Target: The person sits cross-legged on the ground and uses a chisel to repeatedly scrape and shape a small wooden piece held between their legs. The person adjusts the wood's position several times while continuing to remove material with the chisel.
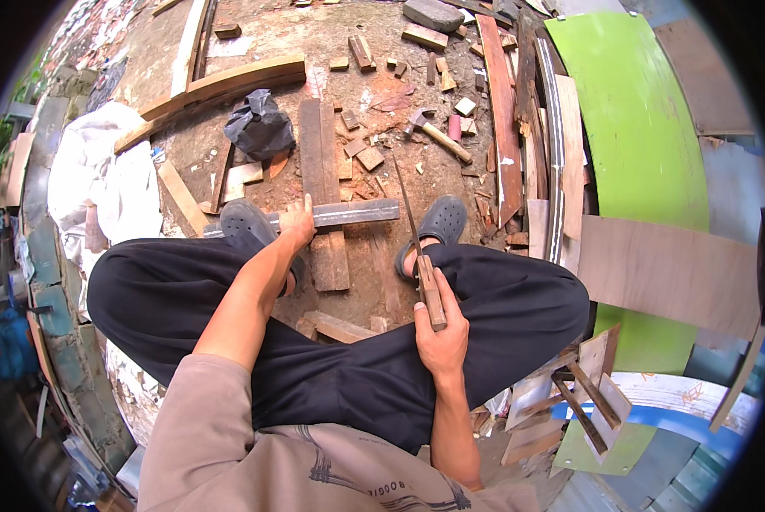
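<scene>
My right hand [442, 341] is closed around the wooden handle of a handsaw [431, 294]. The saw's thin blade, seen almost edge-on, points away from me past the right end of a grey wooden strip [357, 212] with a pale line along it. My left hand [297, 224] grips this strip near its middle, fingers over its top. The strip lies crosswise over a long brown plank [321, 162] on the ground, between my two feet in dark clogs. Its left end reaches to my left clog [247, 224].
A hammer [440, 136] and several wood offcuts [370, 158] lie ahead. A black plastic bag [260, 125] and white cloth [109, 171] are left. Long boards [497, 119] and a green panel [642, 111] line the right, and a brown board [664, 273] juts in beside my right knee.
</scene>
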The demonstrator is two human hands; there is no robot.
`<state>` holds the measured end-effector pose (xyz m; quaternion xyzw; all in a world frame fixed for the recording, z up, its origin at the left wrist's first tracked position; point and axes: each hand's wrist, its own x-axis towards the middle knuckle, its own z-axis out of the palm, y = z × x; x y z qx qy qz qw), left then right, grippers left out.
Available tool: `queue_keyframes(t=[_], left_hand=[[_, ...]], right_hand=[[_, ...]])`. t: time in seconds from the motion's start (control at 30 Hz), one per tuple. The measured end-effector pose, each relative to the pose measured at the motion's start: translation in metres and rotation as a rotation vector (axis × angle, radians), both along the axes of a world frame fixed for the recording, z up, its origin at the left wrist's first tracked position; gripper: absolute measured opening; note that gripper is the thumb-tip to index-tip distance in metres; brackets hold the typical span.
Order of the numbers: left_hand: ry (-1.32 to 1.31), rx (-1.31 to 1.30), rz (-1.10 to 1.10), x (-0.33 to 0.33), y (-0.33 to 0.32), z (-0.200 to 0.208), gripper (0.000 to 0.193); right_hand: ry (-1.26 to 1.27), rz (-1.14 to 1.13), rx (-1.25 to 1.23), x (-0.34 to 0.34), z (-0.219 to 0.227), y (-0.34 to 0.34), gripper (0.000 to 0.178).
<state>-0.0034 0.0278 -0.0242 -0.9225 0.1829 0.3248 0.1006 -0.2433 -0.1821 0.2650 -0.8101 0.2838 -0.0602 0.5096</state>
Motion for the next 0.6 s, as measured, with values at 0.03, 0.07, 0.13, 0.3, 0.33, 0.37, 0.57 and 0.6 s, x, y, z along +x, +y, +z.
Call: queue_keyframes(t=[0.03, 0.07, 0.13, 0.3, 0.33, 0.37, 0.57, 0.6], left_hand=[[0.006, -0.014, 0.022, -0.003, 0.0, 0.0, 0.105], [0.012, -0.027, 0.044, -0.007, 0.0, 0.0, 0.105], [0.009, -0.069, 0.075, -0.01, 0.002, -0.002, 0.105], [-0.051, -0.189, 0.097, -0.017, 0.012, -0.01, 0.103], [-0.064, -0.214, 0.093, -0.019, 0.013, -0.01, 0.101], [-0.077, -0.238, 0.089, -0.022, 0.014, -0.009, 0.1], [-0.002, -0.285, 0.051, -0.013, 0.01, 0.01, 0.085], [0.023, -0.29, 0.044, -0.011, 0.013, 0.008, 0.081]], right_hand=[[0.022, -0.015, 0.016, 0.0, 0.003, 0.001, 0.054], [0.043, -0.02, 0.023, 0.001, 0.005, 0.001, 0.054], [0.086, -0.028, 0.041, 0.002, 0.007, 0.002, 0.054], [0.062, -0.006, 0.041, 0.005, 0.002, 0.003, 0.054], [0.072, -0.004, 0.043, 0.005, 0.002, 0.004, 0.054], [0.077, -0.005, 0.038, 0.004, 0.001, 0.004, 0.054], [0.071, 0.008, 0.021, 0.003, -0.006, 0.003, 0.053], [0.069, 0.014, 0.02, 0.005, -0.005, 0.004, 0.053]])
